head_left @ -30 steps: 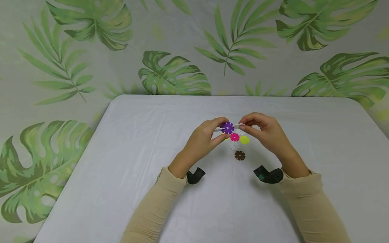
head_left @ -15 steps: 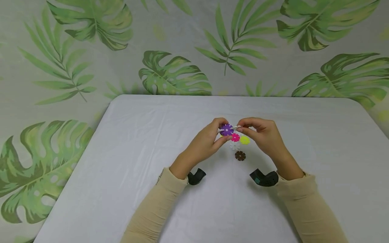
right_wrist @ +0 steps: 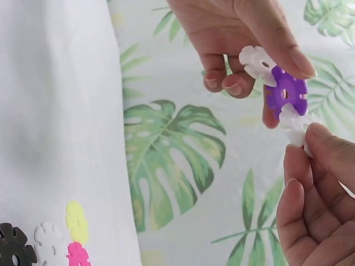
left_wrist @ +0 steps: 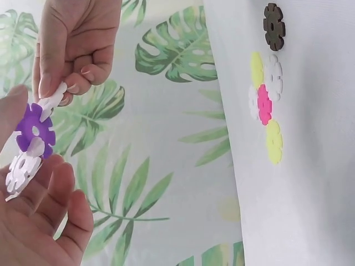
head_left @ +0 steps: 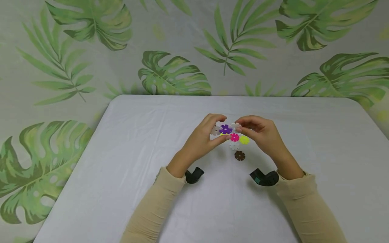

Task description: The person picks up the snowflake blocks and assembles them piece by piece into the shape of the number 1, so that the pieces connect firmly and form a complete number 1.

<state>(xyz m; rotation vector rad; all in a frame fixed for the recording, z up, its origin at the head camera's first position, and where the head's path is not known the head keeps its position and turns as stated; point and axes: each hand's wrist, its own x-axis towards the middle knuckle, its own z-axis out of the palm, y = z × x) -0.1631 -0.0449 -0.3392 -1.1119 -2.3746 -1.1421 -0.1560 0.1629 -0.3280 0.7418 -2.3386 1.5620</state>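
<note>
A purple notched snowflake disc [head_left: 225, 129] is joined in a row between two white snowflake discs, held up between the hands. My left hand [head_left: 204, 137] holds the purple disc at its edges, thumb on one side and fingers on the other. One white disc [left_wrist: 23, 173] lies within that hand's reach, over its fingers. My right hand [head_left: 262, 132] pinches the other white disc [right_wrist: 298, 124] between thumb and fingers. On the table below, a pink disc [left_wrist: 264, 104] sits amid yellow discs [left_wrist: 274, 142] and white discs [left_wrist: 274, 77], partly hidden by the hands in the head view.
A brown snowflake disc [head_left: 239, 155] lies apart on the white-covered table [head_left: 146, 141], nearer the person. Black wrist devices [head_left: 194, 175] jut inward from both sleeves. Behind the table's far edge hangs a leaf-patterned cloth [head_left: 176, 37].
The joined row has turned, so both white discs, earlier nearly edge-on, now show their faces. My left thumb and forefinger have spread a little. The right hand came slightly inward.
</note>
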